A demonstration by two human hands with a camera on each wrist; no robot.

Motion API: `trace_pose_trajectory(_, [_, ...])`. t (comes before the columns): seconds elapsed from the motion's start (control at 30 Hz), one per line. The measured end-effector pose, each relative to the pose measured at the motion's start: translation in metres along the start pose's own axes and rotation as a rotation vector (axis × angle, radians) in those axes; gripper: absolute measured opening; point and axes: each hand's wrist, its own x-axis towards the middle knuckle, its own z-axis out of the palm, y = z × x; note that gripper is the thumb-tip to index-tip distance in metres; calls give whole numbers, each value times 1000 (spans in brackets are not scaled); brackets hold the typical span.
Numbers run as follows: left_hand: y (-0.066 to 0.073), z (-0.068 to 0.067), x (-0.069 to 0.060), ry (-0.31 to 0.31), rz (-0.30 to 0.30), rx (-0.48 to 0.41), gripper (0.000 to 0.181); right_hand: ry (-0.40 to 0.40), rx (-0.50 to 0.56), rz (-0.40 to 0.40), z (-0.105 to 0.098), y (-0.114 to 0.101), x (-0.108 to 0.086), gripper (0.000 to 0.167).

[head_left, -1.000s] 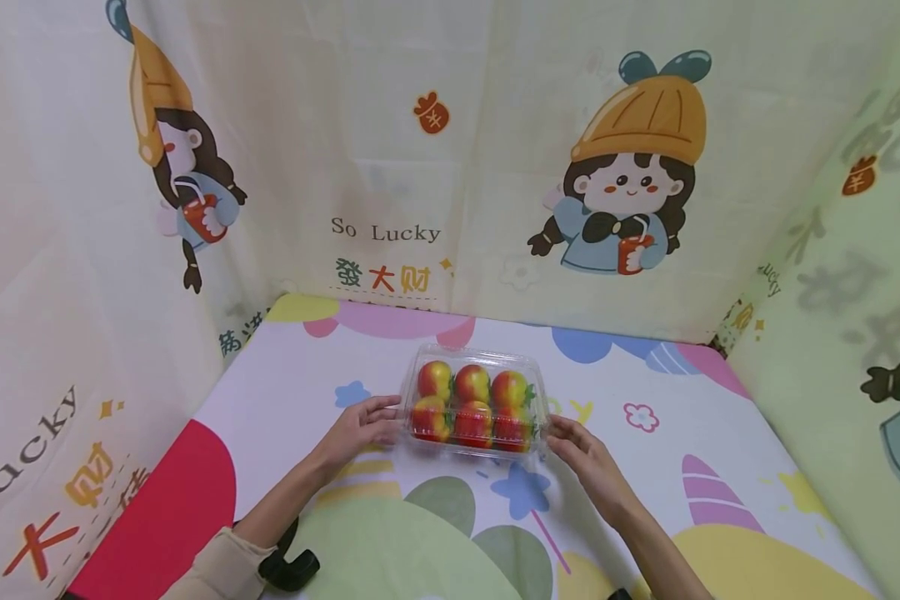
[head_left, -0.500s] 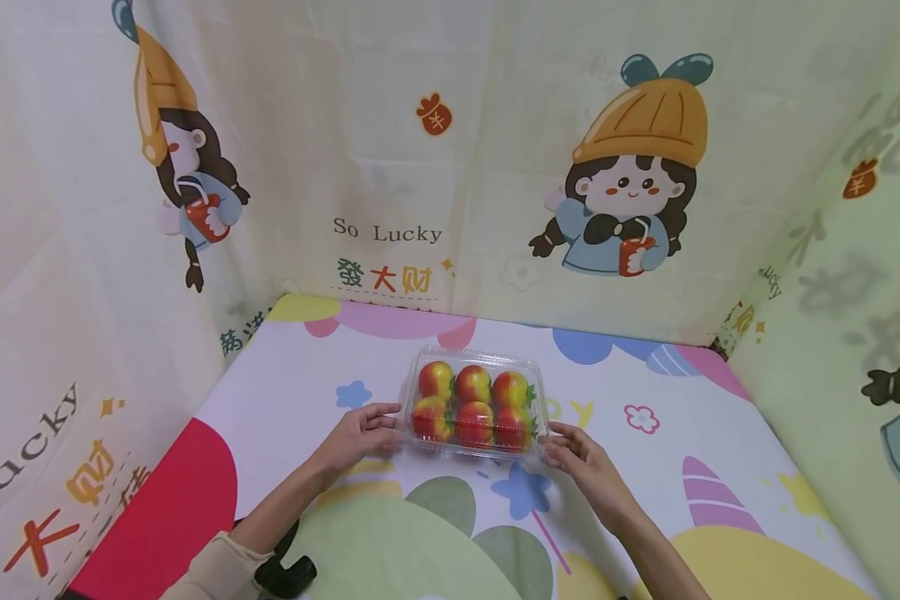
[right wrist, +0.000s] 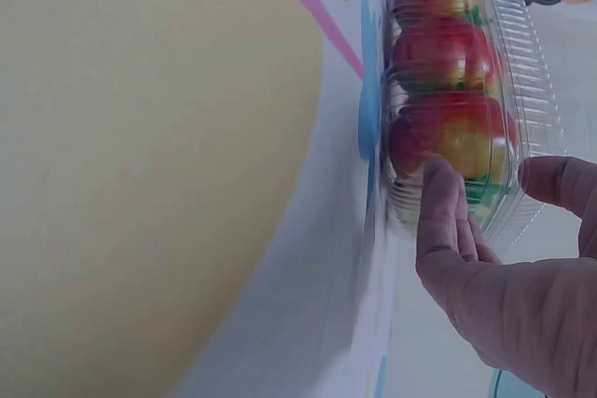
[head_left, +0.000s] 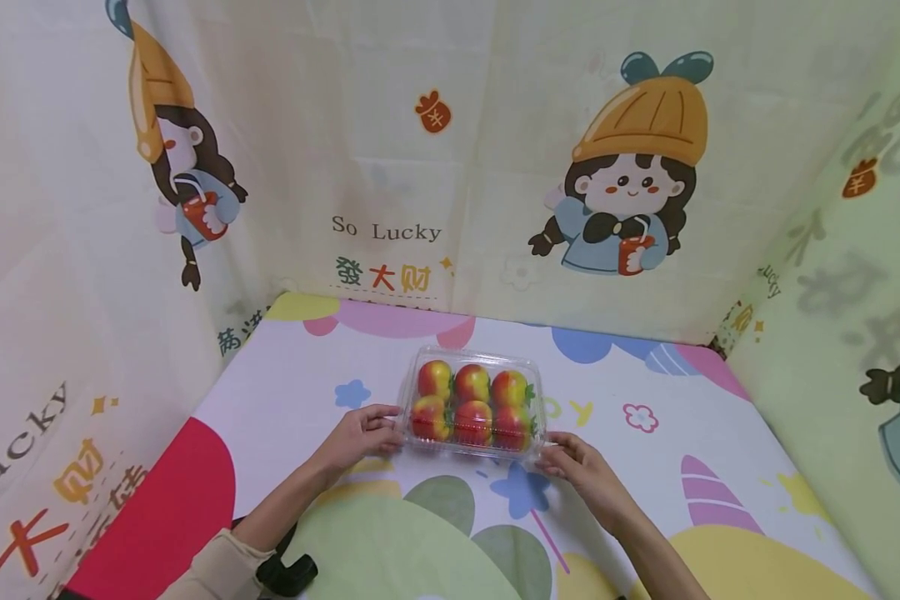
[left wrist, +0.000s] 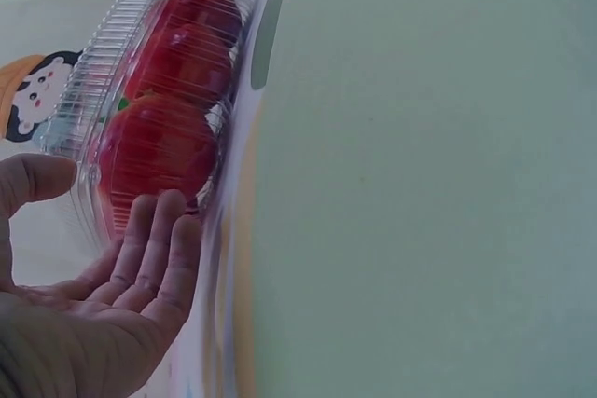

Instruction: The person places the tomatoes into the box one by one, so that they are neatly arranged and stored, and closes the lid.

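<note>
A clear plastic clamshell box [head_left: 474, 450] with a ribbed lid rests on the table. Inside, two rows of red-and-yellow fruits [head_left: 472, 383] show bits of green leaf. My left hand [head_left: 356, 435] touches the box's left side. In the left wrist view, its fingers [left wrist: 168, 249] lie extended along the lower wall, and the thumb [left wrist: 42, 179] is at the rim. On the opposite side, my right hand [head_left: 581, 471] is at the near right corner. Its fingers [right wrist: 443, 221] reach along the wall in the right wrist view, with the thumb [right wrist: 555, 179] by the lid's edge.
A white cloth with coloured shapes covers the table [head_left: 622, 475]. Cream curtains [head_left: 487, 167] with cartoon prints enclose it at the back and both sides. A black curved strap-like piece [head_left: 288, 571] sits by the left sleeve [head_left: 221, 567].
My right hand has slid slightly toward me, from the box's right side to its near corner. The left hand has shifted slightly nearer me; the box stays put.
</note>
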Motion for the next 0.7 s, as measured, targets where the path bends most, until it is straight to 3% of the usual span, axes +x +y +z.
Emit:
trace_pose_trajectory(0.2, [2,2,0,-1,-67,-36,29,-115,23,3,-5,4,1,37])
trace_pose_trajectory(0.33, [2,3,1,-38,-96,-48,30,-181,57,20,-8,4,0,39])
trace_pose_trajectory(0.7, [4,1,4,-114,-115,-56,27,-221,94,3,-8,2,1,39])
